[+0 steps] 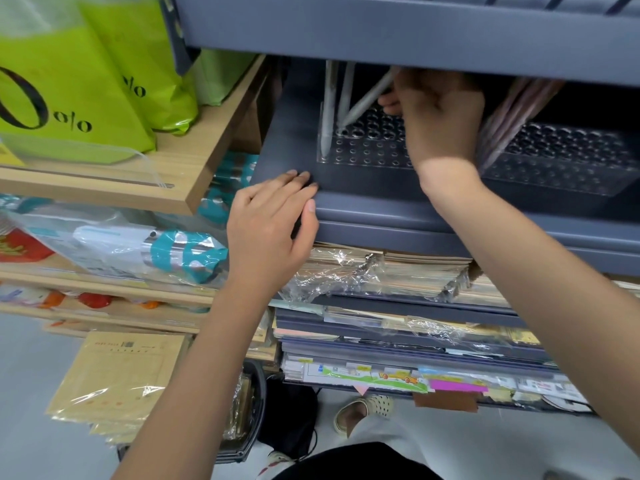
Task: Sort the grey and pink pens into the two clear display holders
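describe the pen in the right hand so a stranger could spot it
On the grey shelf, find the left clear holder. Three grey pens stand at its left end. The right hand grips the slanted pen; the other two stand nearly upright.

stationery shop, going by the stock. grey metal shelving (381,209) is carrying a clear display holder (367,157) drilled with rows of holes, grey pens (329,109) standing in it, and a second holder (568,168) with pink pens (512,109) leaning at its left end. below, shrink-wrapped notebooks (408,271) and printed card sheets (381,375) are lying stacked tier on tier. to the left, wooden shelves (194,168) are holding lime-green printed bags (69,98), teal-and-white packaged goods (187,254) and wrapped brown paper pads (117,372). goods are sitting in multiples, many sealed in plastic.
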`<state>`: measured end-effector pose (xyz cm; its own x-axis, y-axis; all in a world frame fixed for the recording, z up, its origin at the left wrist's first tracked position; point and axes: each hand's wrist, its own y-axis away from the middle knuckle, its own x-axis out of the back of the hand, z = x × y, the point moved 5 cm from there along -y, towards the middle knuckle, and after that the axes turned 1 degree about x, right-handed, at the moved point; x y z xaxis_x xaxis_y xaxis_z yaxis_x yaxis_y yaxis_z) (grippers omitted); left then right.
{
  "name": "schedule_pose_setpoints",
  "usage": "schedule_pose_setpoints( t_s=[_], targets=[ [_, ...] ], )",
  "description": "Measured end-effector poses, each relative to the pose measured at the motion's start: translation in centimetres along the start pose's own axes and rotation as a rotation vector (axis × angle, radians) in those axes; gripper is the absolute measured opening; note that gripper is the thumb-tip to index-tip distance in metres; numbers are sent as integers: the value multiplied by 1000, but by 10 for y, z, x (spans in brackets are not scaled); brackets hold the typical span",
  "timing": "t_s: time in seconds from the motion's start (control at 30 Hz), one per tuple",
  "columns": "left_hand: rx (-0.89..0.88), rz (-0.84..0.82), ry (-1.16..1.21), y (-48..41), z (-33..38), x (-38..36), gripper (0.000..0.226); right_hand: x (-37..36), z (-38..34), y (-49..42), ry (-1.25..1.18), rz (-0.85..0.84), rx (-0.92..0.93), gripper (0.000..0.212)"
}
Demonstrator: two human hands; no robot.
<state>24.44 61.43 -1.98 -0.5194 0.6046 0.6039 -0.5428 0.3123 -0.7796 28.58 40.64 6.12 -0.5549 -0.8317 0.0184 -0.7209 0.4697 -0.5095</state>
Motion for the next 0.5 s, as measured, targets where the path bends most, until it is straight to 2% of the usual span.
schedule_pose_setpoints(
  t_s=[0.07, 0.27, 0.5],
  targets=[
    [-2, 16, -5, 1, 0, 0, 34, -8, -3, -4, 92, -61, 14, 23],
    [5, 24, -14, 0, 0, 0, 32, -29, -8, -7, 271, -205, -21, 22],
    [16, 47, -16, 1, 1, 1, 32, -38, -8, -11, 412, -296, -93, 42]
  ],
)
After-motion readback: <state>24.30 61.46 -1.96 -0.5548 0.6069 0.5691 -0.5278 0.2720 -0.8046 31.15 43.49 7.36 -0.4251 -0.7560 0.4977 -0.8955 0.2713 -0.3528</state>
